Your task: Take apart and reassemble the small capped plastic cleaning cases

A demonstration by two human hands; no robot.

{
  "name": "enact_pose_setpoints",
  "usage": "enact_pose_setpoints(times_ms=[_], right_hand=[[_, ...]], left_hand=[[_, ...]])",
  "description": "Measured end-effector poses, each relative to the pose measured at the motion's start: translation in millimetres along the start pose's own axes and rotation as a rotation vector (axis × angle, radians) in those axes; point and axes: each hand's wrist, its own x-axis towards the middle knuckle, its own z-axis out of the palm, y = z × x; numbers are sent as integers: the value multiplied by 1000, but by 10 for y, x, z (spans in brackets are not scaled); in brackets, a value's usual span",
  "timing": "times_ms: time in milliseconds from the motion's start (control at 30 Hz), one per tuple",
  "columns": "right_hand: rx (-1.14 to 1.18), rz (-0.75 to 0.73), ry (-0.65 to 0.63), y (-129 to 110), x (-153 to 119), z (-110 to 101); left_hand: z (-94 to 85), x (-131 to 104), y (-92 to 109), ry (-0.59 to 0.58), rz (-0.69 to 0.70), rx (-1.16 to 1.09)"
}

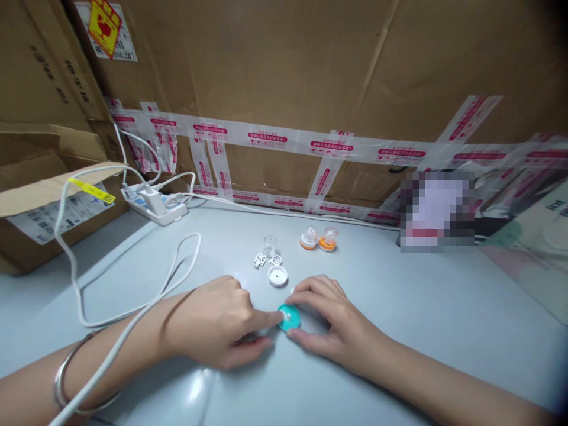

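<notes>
A small round teal plastic piece [291, 319] with a white centre lies on the table between my hands. My right hand [331, 316] holds it by the rim, fingers at the far side and thumb at the near side. The outstretched index fingertip of my left hand [217, 325] touches its top; the thumb is held apart and the other fingers are curled under. Just beyond lie a white round cup-like part [277, 276], a white spoked piece [260, 260], a second spoked piece [276, 260] and a clear plastic cap [270, 245]. A small white bit [293, 290] shows by my right fingers.
Two small assembled pieces, one white-and-orange [309, 238] and one orange [328, 239], stand farther back. A white cable [119, 349] crosses over my left forearm from a power strip [155, 207]. A taped cardboard box [275, 71] walls the back; a pixelated device [437, 210] leans at right.
</notes>
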Motion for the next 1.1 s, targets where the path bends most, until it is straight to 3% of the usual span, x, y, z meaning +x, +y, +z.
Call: enact_pose_setpoints(times_ms=[533, 867, 1100], right_hand=[[37, 56, -52, 11, 2, -9], [46, 78, -62, 4, 13, -21], [35, 78, -40, 20, 5, -11]], left_hand=[[-36, 0, 35, -100, -52, -28], [71, 77, -62, 67, -115, -407], [131, 128, -48, 180, -196, -506]])
